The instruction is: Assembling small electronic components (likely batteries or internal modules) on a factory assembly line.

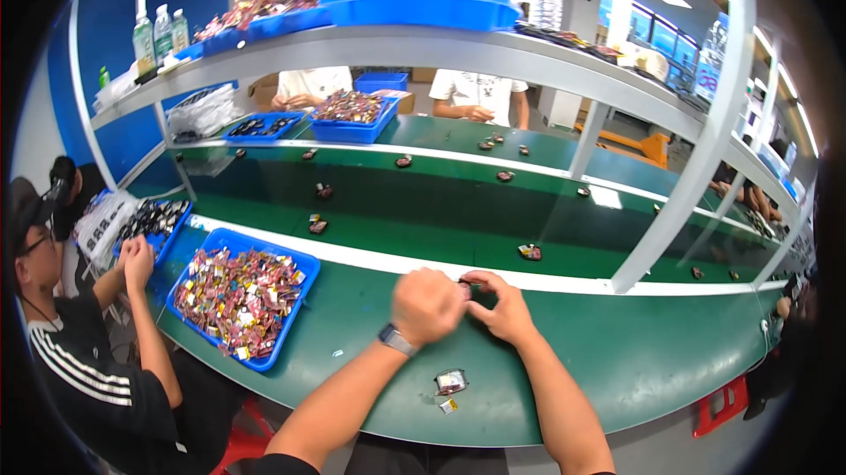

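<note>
Both of my hands meet over the green bench [617, 352], close to its white far edge strip. My left hand [429, 306], with a watch [398, 339] on its wrist, is closed; its fingertips are mostly hidden, so what it pinches cannot be made out. Thumb and index finger of my right hand [502, 309] grip a small dark reddish electronic part [464, 288], partly covered by the left hand. Nearer me on the bench lie another small part with a silvery pouch and wires [450, 382] and a little yellow-and-white piece [448, 405].
A blue tray [310, 265] heaped with small wired parts stands to my left. Beside it a person [88, 360] works at a tray of black pieces [157, 226]. Past the white strip, a green conveyor belt [423, 237] carries scattered parts. A metal shelf post [679, 149] rises at right.
</note>
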`<action>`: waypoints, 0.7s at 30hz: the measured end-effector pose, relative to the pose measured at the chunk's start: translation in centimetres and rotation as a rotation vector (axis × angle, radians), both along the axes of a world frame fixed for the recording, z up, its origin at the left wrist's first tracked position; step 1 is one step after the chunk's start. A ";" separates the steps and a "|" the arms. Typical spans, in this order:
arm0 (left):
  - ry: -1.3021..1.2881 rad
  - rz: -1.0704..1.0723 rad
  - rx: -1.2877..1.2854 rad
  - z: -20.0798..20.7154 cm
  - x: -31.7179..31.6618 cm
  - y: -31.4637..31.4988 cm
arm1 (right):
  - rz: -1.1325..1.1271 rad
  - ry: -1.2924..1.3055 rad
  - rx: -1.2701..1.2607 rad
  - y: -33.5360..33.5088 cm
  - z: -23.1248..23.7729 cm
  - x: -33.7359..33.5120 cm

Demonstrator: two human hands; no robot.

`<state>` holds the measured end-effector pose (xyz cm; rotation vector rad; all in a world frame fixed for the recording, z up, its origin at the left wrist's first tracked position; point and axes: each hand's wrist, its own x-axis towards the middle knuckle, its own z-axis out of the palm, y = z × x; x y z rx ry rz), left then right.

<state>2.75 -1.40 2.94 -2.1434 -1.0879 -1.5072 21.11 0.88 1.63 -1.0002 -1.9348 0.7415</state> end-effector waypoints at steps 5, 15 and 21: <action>-0.345 -0.306 -0.789 -1.9 -4.7 2.2 | 0.144 -0.030 0.027 -0.9 0.9 -0.7; -0.735 -0.704 -1.243 -2.5 -2.9 2.4 | -0.051 -0.019 0.095 -1.8 0.6 -1.0; -0.864 -0.790 -1.330 -2.4 -2.3 1.8 | -0.141 -0.056 0.292 -1.9 0.3 -1.8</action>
